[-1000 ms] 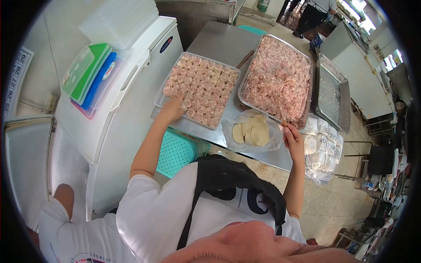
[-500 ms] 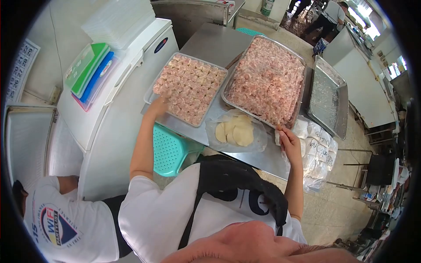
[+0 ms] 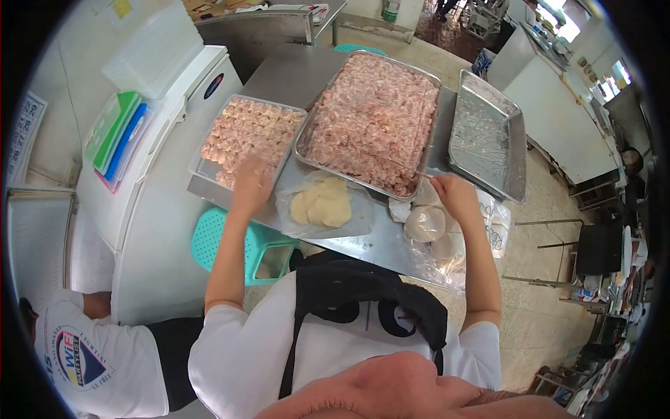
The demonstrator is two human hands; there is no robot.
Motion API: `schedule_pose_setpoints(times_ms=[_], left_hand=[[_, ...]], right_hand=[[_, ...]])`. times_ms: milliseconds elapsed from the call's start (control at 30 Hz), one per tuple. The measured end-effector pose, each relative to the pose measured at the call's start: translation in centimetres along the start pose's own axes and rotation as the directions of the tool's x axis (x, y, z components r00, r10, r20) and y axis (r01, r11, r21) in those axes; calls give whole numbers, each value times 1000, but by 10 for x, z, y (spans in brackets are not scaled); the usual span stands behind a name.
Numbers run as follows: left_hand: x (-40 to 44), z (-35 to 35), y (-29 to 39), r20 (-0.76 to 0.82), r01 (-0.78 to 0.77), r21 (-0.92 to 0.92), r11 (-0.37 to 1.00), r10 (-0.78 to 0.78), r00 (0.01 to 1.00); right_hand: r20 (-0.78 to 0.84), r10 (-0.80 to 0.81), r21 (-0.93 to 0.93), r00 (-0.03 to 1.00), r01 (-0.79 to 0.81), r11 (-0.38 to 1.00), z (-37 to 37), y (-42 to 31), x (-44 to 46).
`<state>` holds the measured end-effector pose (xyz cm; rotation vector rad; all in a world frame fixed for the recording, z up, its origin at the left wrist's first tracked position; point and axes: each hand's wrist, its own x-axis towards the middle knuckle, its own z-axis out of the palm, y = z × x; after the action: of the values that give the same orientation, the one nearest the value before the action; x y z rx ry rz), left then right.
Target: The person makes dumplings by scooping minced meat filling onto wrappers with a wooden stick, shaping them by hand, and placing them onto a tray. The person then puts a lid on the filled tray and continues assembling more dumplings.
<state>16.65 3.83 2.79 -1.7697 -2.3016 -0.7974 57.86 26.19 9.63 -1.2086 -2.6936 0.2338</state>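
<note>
So my whole view had swung rightward over the last second, and everything slid left in it. Biggest thing first: the metal tray (image 3: 349, 176), just ahead-left of the right hand, heaped with coarse, pink, wet-looking ground meat (image 3: 373, 115). The clear plastic container (image 3: 204, 171) sat under and beyond the left hand, holding snug rows of lumpy, pale-pink shumai-style dumplings (image 3: 251, 133).

My left hand (image 3: 255, 174) had shifted right along that container's near side, so I'd guess it was working another spot in the rows. Motion blur, so I couldn't tell whether its fingers were spread or pinching. My right hand (image 3: 450, 192) was pinching a thin handle at the tray's near-right corner, same corner as before, so the meat stayed within reach. Between the hands: pale-yellow round dough wrappers (image 3: 328, 204), overlapping loosely on crumpled plastic (image 3: 289, 218). Smallest was that thin handle (image 3: 423, 174), tip unclear.
</note>
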Motion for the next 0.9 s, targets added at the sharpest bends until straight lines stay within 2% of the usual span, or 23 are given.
schedule_pose_setpoints(times_ms=[67, 133, 167, 200, 233, 267, 333, 367, 400, 433, 533, 567, 633, 667, 733, 767, 800, 867, 900], left_hand=[[-4, -1, 66, 159, 43, -333, 942, 11, 987], [-16, 48, 74, 153, -234, -359, 904, 304, 940], [-17, 53, 89, 153, -235, -360, 903, 306, 940], [-17, 56, 105, 258, -197, -398, 896, 316, 913], [-16, 58, 114, 357, -157, -430, 889, 327, 875], [-19, 59, 116, 354, -162, -432, 887, 332, 874], [-23, 66, 118, 238, -255, -338, 906, 344, 908], [-21, 71, 113, 235, -256, -345, 903, 348, 908], [-19, 76, 104, 266, -217, -397, 892, 338, 903], [-17, 76, 96, 300, -174, -447, 878, 330, 895], [-9, 71, 80, 335, -71, -557, 827, 302, 892], [-4, 67, 79, 333, -69, -561, 825, 301, 893], [3, 56, 77, 224, -16, -645, 764, 209, 952], [7, 55, 74, 227, -12, -648, 761, 208, 952], [16, 52, 68, 324, 139, -705, 695, 141, 935], [19, 49, 67, 323, 139, -709, 692, 143, 935], [23, 44, 69, 300, 146, -700, 699, 103, 948], [30, 38, 68, 278, 153, -694, 704, 67, 958], [33, 36, 66, 356, 303, -708, 638, -47, 933]], right_hand=[[-18, -94, -117, 995, 92, 989, -7, 10, 20], [-24, -140, -175, 990, 134, 975, -6, 17, 38], [-68, -132, -257, 989, 110, 960, 6, 19, 48], [-113, -127, -338, 986, 82, 938, 20, 20, 53], [-117, -126, -341, 985, 79, 937, 36, 18, 52], [-121, -136, -317, 983, 92, 944, 55, 14, 44], [-123, -142, -298, 982, 100, 949, 65, 0, 19], [-114, -162, -197, 980, 137, 971, 61, -11, 4], [-106, -180, -94, 978, 170, 981, 55, -21, -5], [-100, -173, -97, 980, 163, 982, 51, -31, -7], [66, -208, -229, 976, 218, 949, 23, -48, -5], [69, -208, -233, 976, 219, 947, 13, -42, 4], [104, -230, -353, 968, 252, 901, 1, -32, 21], [41, -221, -360, 974, 221, 907, 3, -33, 26], [17, -229, -328, 973, 222, 918, 25, -50, 16], [-14, -240, -296, 971, 225, 928, 33, -58, 10], [58, -284, -290, 957, 288, 913, 28, -66, 5], [109, -234, -310, 966, 257, 915, 13, -67, 9], [156, -187, -328, 970, 229, 916, 3, -66, 12]])
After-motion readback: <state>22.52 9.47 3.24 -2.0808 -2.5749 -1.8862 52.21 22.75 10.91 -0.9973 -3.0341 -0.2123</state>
